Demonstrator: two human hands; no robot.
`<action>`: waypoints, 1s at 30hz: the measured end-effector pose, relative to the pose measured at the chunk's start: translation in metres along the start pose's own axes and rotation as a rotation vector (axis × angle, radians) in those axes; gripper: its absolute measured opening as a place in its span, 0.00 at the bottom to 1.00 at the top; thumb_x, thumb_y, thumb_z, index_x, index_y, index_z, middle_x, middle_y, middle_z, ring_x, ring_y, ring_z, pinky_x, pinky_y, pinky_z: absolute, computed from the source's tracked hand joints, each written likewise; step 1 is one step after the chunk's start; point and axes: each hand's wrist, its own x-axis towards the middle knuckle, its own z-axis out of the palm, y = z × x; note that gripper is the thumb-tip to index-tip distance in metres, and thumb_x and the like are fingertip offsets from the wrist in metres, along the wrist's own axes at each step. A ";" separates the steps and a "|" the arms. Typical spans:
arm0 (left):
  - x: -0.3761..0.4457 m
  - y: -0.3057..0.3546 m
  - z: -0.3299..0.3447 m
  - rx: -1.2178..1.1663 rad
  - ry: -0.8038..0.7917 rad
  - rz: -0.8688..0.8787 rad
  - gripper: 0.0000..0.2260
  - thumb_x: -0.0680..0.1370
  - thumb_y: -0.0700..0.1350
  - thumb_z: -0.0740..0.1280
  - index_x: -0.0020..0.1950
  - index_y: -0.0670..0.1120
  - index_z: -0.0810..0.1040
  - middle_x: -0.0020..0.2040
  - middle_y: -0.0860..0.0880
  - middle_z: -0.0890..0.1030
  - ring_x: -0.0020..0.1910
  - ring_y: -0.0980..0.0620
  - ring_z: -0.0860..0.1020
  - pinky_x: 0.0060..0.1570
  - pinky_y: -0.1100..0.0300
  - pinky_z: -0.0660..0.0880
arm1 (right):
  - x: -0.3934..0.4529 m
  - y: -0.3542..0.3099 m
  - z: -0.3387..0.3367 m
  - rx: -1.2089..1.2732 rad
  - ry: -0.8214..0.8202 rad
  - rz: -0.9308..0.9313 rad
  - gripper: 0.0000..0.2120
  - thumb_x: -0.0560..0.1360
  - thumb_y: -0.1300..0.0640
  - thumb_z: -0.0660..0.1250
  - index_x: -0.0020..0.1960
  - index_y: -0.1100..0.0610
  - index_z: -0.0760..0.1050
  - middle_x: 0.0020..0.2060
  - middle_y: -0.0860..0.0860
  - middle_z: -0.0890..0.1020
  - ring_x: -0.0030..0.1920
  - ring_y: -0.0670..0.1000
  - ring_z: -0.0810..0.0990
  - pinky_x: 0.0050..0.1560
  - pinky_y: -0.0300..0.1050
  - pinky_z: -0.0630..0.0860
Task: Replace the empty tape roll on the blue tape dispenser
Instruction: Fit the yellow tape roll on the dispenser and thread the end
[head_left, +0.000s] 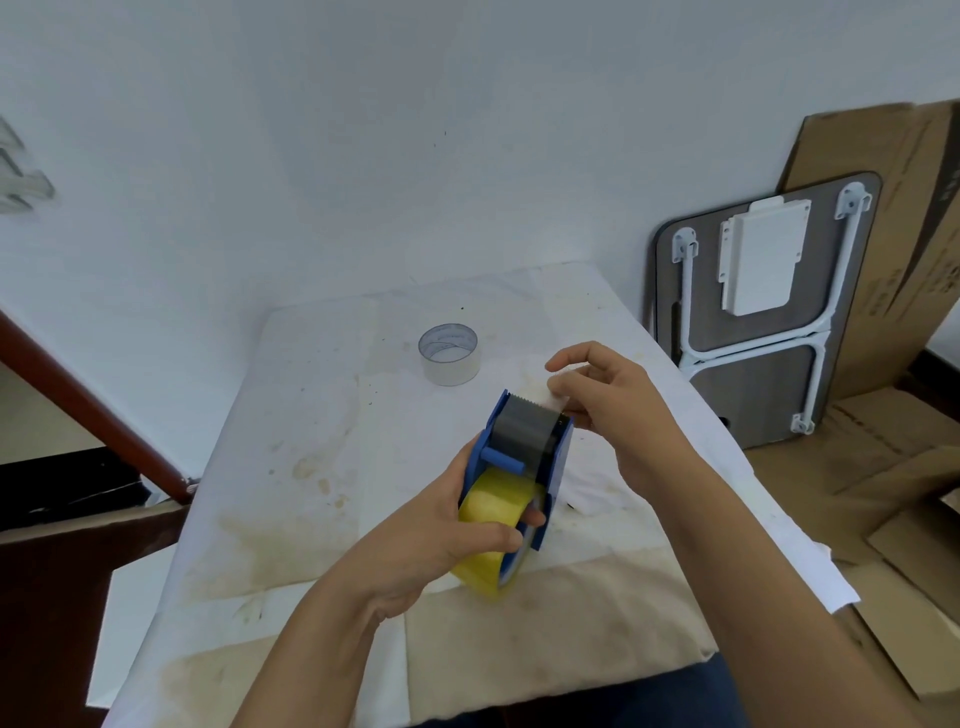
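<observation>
The blue tape dispenser (558, 457) is held above the table, its toothed blade pointing away from me. A full yellowish tape roll (493, 506) sits in its rear cradle. My left hand (441, 535) grips the dispenser and roll from the left, thumb across the roll. My right hand (618, 410) is at the front right of the dispenser, fingertips pinching a pale strip of tape near the blade. The empty clear tape core (450, 354) stands on the table beyond the dispenser.
The table (311, 467) is covered in stained white paper. A folded small table (763, 312) leans against the wall at the right, with flattened cardboard (893, 467) behind and beside it. A dark wooden rail (88, 405) runs at the left.
</observation>
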 end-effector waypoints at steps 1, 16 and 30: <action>0.000 0.000 0.000 -0.002 0.007 0.004 0.33 0.75 0.30 0.70 0.73 0.57 0.67 0.55 0.51 0.86 0.53 0.56 0.85 0.47 0.65 0.80 | 0.000 0.001 0.000 0.017 -0.012 0.017 0.08 0.74 0.67 0.65 0.47 0.57 0.79 0.34 0.51 0.78 0.34 0.47 0.76 0.37 0.37 0.76; 0.001 0.006 -0.002 -0.108 0.048 0.031 0.29 0.72 0.36 0.72 0.70 0.54 0.73 0.59 0.43 0.85 0.62 0.43 0.81 0.68 0.40 0.73 | 0.004 0.005 0.009 0.200 -0.099 0.190 0.10 0.77 0.65 0.62 0.41 0.56 0.79 0.37 0.52 0.79 0.42 0.51 0.75 0.38 0.42 0.77; 0.016 0.025 -0.003 -0.287 -0.052 0.044 0.26 0.70 0.34 0.70 0.68 0.47 0.76 0.57 0.39 0.85 0.52 0.46 0.85 0.52 0.52 0.82 | 0.002 0.003 0.006 0.368 0.013 0.213 0.04 0.77 0.57 0.66 0.47 0.56 0.79 0.42 0.54 0.82 0.44 0.53 0.79 0.44 0.49 0.77</action>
